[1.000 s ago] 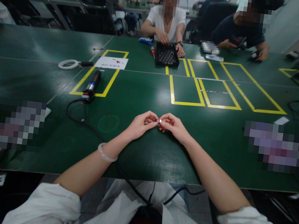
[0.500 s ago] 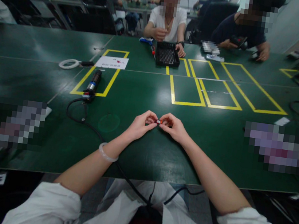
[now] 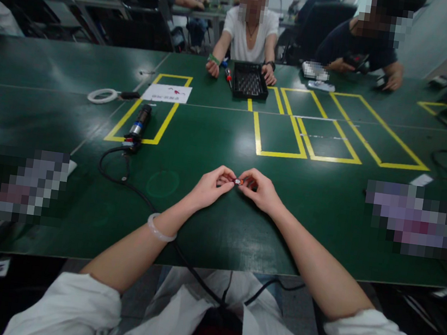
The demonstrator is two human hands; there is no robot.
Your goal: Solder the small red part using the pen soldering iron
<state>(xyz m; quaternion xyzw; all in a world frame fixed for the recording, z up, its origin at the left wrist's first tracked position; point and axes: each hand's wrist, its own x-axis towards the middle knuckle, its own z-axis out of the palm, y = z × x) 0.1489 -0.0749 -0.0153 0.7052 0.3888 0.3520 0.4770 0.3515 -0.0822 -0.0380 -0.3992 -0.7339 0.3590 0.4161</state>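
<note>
Fingers of left hand (image 3: 213, 188) and right hand (image 3: 260, 190) tight around a tiny part (image 3: 238, 181); ends hidden, details unclear.

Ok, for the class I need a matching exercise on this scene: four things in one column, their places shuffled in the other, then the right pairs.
Things
1. Small part
2. Pale bangle
3. Black cylindrical device
4. Black tray

Places
A. In front of a person in a white top, across the green table
B. Pinched between the left hand and the right hand
C. Around the left forearm
D. Lying over the near edge of a yellow tape outline

Right pairs
1-B
2-C
3-D
4-A
</note>
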